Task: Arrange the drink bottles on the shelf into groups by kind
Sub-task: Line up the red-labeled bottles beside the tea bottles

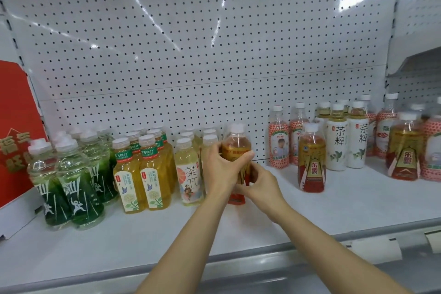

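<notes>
Both hands grip the upright amber energy-drink bottle [236, 148]: left hand [223, 164] high, right hand [259, 184] low; its matching bottle [311, 162] stands rightward.

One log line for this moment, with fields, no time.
left hand: holds amber bottle | right hand: holds same bottle lower | bottle: beside pale tea bottles | shelf: partly sorted

Both bare forearms reach forward and meet in the middle. The left hand [223, 166] sits higher, fingers and thumb curled in a grip; the right hand [259, 185] is curled just beneath it.
</notes>
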The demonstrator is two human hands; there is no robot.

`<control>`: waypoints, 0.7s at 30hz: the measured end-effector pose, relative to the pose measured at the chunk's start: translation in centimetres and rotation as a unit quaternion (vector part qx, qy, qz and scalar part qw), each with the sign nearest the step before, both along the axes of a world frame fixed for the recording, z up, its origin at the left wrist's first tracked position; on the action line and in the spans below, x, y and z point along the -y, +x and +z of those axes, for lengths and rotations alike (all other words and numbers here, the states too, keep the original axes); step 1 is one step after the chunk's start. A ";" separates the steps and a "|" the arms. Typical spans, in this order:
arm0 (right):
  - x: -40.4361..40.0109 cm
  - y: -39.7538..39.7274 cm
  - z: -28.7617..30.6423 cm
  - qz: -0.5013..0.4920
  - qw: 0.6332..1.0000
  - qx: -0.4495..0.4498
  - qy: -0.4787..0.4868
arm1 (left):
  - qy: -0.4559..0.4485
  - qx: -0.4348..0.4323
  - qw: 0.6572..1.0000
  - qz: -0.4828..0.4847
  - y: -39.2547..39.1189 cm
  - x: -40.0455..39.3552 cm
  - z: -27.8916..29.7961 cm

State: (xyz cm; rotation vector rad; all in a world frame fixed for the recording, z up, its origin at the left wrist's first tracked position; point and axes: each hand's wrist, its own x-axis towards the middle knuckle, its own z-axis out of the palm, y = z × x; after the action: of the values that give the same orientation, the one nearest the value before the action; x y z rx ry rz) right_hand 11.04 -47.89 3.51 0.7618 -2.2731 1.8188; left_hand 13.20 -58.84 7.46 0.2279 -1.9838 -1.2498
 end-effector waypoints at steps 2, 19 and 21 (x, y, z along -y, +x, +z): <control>-0.7 -1.0 -0.2 -0.023 1.000 0.013 0.006 | -0.033 0.018 0.999 -0.028 -0.3 -0.3 0.2; -1.9 -13.4 -1.1 -0.079 0.989 0.126 0.028 | -0.419 0.265 0.865 0.078 -2.6 5.5 4.1; -1.4 -14.6 -1.3 -0.081 0.989 0.121 0.035 | -0.417 0.262 0.866 0.083 -2.6 5.4 4.0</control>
State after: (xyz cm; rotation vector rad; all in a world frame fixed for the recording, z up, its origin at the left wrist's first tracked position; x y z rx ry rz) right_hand -3.60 -46.53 2.19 0.3670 -2.4753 1.8526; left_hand 10.59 -64.20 11.49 0.3086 -2.7071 -0.1259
